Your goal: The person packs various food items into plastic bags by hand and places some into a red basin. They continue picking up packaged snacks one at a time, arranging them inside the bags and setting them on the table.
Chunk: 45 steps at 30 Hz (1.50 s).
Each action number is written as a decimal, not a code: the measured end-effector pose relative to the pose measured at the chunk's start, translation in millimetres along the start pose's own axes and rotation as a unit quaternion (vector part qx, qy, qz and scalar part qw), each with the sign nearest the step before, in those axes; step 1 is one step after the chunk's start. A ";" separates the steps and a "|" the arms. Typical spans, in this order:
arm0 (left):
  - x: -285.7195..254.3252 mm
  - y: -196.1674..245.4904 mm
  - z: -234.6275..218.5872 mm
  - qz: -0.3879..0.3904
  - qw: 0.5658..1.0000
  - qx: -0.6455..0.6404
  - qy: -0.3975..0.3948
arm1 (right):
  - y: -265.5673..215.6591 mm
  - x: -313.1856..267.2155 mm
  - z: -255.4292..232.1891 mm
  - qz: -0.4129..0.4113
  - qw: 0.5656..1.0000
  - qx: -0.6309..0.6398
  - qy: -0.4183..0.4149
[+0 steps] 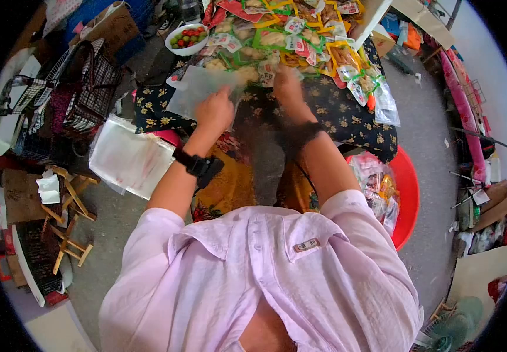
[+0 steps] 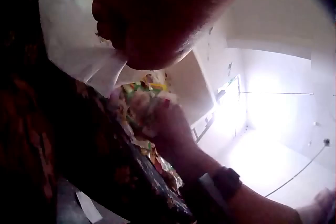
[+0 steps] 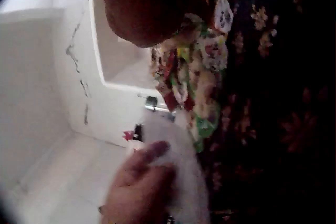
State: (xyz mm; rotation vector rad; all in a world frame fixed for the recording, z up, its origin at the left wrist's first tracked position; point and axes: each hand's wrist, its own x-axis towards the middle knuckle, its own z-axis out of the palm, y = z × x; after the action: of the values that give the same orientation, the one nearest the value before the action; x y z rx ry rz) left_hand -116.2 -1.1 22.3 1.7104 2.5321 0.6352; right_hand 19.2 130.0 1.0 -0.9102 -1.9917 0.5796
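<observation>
In the head view, the left hand [image 1: 215, 110] pinches a clear plastic bag [image 1: 190, 88] at the table's near left edge. The left wrist view shows that hand [image 2: 152, 19] dark and close, with the bag [image 2: 79, 58] hanging from it. The right hand [image 1: 289, 91], blurred, grips a small food packet [image 1: 267, 74] just right of the bag, apart from the left hand. Its fingertips are partly hidden by blur. In the right wrist view the left hand [image 3: 142, 184] has curled fingers against the whitish bag [image 3: 181, 169]; the right hand [image 3: 157, 3] is dark above.
Many packets [image 1: 272, 39] are heaped on the dark floral tablecloth [image 1: 356, 130]. A white bowl of small red and green fruits [image 1: 186, 40] stands at the back left. Flat clear bags [image 1: 129, 157] lie left of the knees. A red tub [image 1: 407, 199] stands at right.
</observation>
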 end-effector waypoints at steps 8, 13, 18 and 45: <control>6.2 24.5 47.6 -0.001 0.985 -0.170 -0.032 | -21.4 -48.3 -60.2 0.239 0.849 0.465 0.078; 7.7 23.9 51.2 -0.020 0.975 -0.217 -0.049 | -18.4 -76.3 -46.7 0.147 0.904 0.398 0.048; -2.3 25.7 43.6 0.016 0.977 -0.210 -0.021 | -36.2 -73.1 -58.2 0.353 0.828 0.430 -0.065; -22.0 32.6 20.3 0.075 0.986 -0.151 -0.007 | -26.0 -38.0 4.6 0.320 0.791 0.489 -0.183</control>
State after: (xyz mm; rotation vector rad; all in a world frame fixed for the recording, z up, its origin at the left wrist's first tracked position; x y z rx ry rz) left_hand -73.7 -3.9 10.3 1.7943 2.1705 0.9552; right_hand 19.6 83.9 -3.1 -0.7781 -1.2718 2.0640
